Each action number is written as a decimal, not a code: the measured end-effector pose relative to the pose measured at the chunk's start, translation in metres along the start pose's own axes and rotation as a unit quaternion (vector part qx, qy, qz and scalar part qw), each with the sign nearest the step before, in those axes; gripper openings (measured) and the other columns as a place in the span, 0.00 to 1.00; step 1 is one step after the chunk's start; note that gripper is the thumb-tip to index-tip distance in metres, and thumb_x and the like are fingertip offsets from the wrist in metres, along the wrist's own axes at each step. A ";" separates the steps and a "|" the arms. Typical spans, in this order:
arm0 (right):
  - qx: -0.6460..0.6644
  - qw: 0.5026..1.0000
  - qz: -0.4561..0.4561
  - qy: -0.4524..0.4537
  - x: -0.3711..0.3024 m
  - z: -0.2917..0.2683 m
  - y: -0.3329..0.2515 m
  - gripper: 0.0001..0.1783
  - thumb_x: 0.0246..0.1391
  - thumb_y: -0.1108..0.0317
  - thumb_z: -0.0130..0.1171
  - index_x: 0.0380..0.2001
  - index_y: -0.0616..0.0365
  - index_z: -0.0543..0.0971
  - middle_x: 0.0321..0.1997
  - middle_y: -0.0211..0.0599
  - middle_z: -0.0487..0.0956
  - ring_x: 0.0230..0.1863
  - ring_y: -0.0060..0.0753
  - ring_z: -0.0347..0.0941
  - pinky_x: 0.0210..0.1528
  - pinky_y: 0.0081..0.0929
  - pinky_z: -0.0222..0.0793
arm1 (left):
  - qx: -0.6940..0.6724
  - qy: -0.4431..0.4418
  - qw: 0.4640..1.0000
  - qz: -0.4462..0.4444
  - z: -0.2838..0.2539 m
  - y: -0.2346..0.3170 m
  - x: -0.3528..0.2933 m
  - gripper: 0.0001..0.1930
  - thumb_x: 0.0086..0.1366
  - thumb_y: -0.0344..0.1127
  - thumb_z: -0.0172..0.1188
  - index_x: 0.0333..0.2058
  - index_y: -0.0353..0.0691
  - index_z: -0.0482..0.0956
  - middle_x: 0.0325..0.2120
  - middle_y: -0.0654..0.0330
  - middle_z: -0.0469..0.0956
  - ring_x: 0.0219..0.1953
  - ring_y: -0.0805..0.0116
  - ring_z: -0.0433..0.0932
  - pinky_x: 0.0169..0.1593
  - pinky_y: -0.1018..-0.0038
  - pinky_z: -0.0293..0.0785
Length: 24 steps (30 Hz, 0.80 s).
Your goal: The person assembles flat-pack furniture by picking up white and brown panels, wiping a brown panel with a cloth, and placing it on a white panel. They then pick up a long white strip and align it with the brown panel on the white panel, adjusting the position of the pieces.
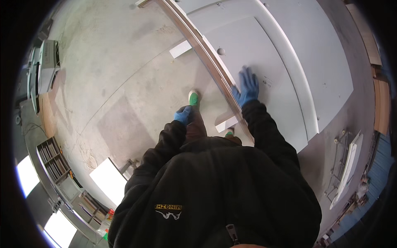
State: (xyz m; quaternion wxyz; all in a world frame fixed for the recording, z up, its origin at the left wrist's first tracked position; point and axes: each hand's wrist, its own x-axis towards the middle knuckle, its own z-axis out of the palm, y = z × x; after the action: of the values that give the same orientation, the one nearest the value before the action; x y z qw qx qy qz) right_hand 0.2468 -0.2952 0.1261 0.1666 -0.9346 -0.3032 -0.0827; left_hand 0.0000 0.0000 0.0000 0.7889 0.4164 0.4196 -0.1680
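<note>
My right hand (pixel 247 87), in a blue glove, rests with spread fingers on a large grey panel (pixel 244 45), close to its left edge. The panel tops a stack of flat sheets with brown and white edges (pixel 206 58). Down by my thigh, over the floor, is my left hand (pixel 182 115), also gloved in blue. Its fingers are curled in, and whatever they hold, if anything, is hidden. A small dark round hole or mark (pixel 221 51) shows on the panel ahead of my right hand.
A long white curved-looking strip (pixel 295 66) lies across the panels to the right. White support pieces (pixel 180 49) stick out below the stack on the left. A wheeled rack with boards (pixel 345 169) stands at right. Shelving (pixel 53 157) and a bright white panel (pixel 108 182) are at left.
</note>
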 end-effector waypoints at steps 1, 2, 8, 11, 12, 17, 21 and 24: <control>-0.013 0.997 0.052 0.058 0.031 0.013 0.002 0.39 0.58 0.47 0.64 0.65 0.63 0.72 0.78 0.53 0.64 0.79 0.56 0.58 0.75 0.60 0.54 | -0.001 0.003 1.000 -0.013 -0.005 0.024 -0.001 0.22 0.72 0.45 0.66 0.57 0.39 0.78 0.46 0.54 0.84 0.44 0.55 0.85 0.44 0.59 0.83; 0.015 0.986 0.129 0.107 0.062 0.028 0.003 0.39 0.60 0.47 0.63 0.65 0.64 0.72 0.78 0.53 0.64 0.79 0.56 0.57 0.75 0.60 0.54 | -0.011 0.002 1.000 -0.020 -0.010 0.044 -0.001 0.21 0.72 0.45 0.66 0.57 0.39 0.78 0.46 0.55 0.84 0.44 0.56 0.85 0.44 0.59 0.83; -0.029 0.998 0.024 -0.048 0.147 0.098 -0.071 0.44 0.56 0.38 0.65 0.66 0.57 0.72 0.78 0.54 0.62 0.77 0.58 0.58 0.78 0.60 0.47 | -0.086 -0.021 0.988 -0.126 -0.087 0.092 0.000 0.16 0.72 0.42 0.64 0.52 0.40 0.79 0.42 0.58 0.83 0.41 0.55 0.83 0.42 0.61 0.82; 0.165 0.888 -0.383 -0.196 0.133 0.117 -0.158 0.42 0.50 0.46 0.71 0.65 0.54 0.72 0.75 0.50 0.65 0.74 0.57 0.64 0.75 0.49 0.58 | -0.073 -0.006 0.985 -0.153 -0.098 0.097 0.016 0.13 0.72 0.40 0.63 0.50 0.42 0.80 0.40 0.59 0.82 0.37 0.57 0.82 0.38 0.61 0.80; 0.201 0.917 -0.303 -0.164 0.134 0.114 -0.160 0.40 0.50 0.48 0.71 0.64 0.54 0.73 0.75 0.51 0.66 0.74 0.57 0.64 0.75 0.50 0.59 | -0.044 -0.023 0.988 -0.148 -0.098 0.102 0.023 0.13 0.72 0.40 0.63 0.50 0.42 0.80 0.40 0.58 0.82 0.37 0.56 0.83 0.38 0.61 0.81; 0.102 0.994 0.005 0.034 0.162 0.075 -0.074 0.36 0.51 0.52 0.72 0.58 0.60 0.75 0.72 0.55 0.68 0.75 0.60 0.60 0.75 0.60 0.55 | 0.024 0.014 0.991 -0.128 -0.062 0.117 0.066 0.16 0.73 0.40 0.64 0.53 0.40 0.79 0.41 0.55 0.84 0.39 0.55 0.84 0.39 0.58 0.83; -0.055 0.996 0.060 0.032 0.169 0.036 -0.009 0.36 0.55 0.46 0.66 0.59 0.62 0.75 0.75 0.56 0.67 0.76 0.59 0.60 0.76 0.60 0.50 | 0.189 0.051 0.981 -0.013 0.012 0.151 0.111 0.17 0.72 0.41 0.64 0.54 0.39 0.80 0.39 0.58 0.84 0.35 0.63 0.84 0.35 0.65 0.83; -0.039 0.999 0.011 0.006 0.145 0.030 -0.004 0.37 0.55 0.45 0.65 0.59 0.63 0.76 0.74 0.55 0.67 0.76 0.58 0.60 0.76 0.60 0.51 | 0.189 0.054 0.981 0.006 0.088 0.199 0.133 0.18 0.72 0.44 0.64 0.53 0.38 0.80 0.38 0.59 0.84 0.33 0.66 0.83 0.33 0.69 0.81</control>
State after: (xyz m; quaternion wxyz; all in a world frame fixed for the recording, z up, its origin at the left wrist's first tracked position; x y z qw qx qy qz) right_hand 0.3627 -0.2028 0.1365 0.1324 -0.9432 -0.2886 -0.0979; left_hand 0.2469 0.0598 0.0226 0.6735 0.5686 0.4198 -0.2166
